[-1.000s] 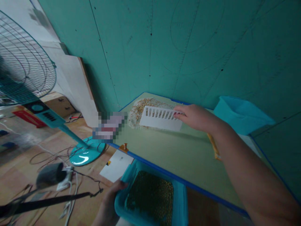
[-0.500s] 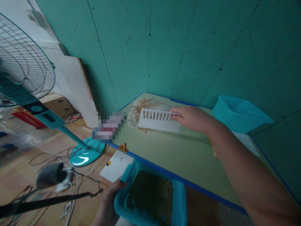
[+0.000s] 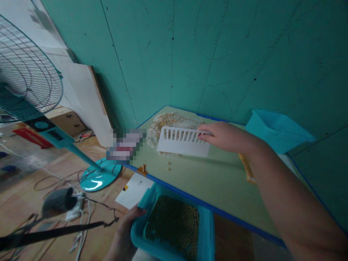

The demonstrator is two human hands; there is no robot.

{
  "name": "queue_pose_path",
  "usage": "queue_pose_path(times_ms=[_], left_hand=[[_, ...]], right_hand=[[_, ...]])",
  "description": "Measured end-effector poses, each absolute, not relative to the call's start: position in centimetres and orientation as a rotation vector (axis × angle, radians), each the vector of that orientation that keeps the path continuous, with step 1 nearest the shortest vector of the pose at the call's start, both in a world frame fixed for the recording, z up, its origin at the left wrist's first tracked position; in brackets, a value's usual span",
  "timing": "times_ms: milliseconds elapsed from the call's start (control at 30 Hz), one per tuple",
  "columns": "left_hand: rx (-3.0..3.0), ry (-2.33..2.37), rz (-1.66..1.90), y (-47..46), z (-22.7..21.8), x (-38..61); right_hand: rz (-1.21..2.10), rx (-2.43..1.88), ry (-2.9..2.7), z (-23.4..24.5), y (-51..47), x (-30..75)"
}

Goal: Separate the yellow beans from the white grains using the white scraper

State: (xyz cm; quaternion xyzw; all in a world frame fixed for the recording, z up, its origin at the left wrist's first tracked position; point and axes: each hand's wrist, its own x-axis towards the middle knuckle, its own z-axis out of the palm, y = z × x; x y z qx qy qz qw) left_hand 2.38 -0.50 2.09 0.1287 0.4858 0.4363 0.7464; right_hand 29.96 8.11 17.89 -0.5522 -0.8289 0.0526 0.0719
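Observation:
My right hand (image 3: 223,137) is closed on the end of a white slotted plastic board (image 3: 182,145), which stands tilted on the table. Behind it and at its left end lies a pile of grains (image 3: 165,121), tan and whitish. Two loose grains (image 3: 169,166) rest in front of the board. With its thumb over the rim, my left hand (image 3: 127,224) grips a teal plastic bin (image 3: 206,232) below the table's front edge. Inside the bin are round tan beans (image 3: 190,221), partly in shadow.
The pale table (image 3: 206,185) has blue edging and stands against a green wall (image 3: 152,47). A teal container (image 3: 277,132) sits at the back right, near a yellow-edged object (image 3: 247,168). An orange clip (image 3: 143,169) is on the front edge. A fan (image 3: 54,132) and cables stand left.
The board in my right hand has come slightly toward the table's front edge. Two loose grains now show in front of it. My left hand and the bin have barely moved.

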Motion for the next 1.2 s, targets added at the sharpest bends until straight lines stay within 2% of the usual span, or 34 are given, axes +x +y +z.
queue_pose_path(times_ms=[700,1200], left_hand=[[0.277,1.067,1.005,-0.7,2.1,2.7],[0.261,1.006,0.988,-0.7,2.2,2.9]], right_hand=[[1.113,-1.499,-2.553,18.1,7.5,29.8],[1.298,-1.408,-2.582,19.1,5.6,27.7]])
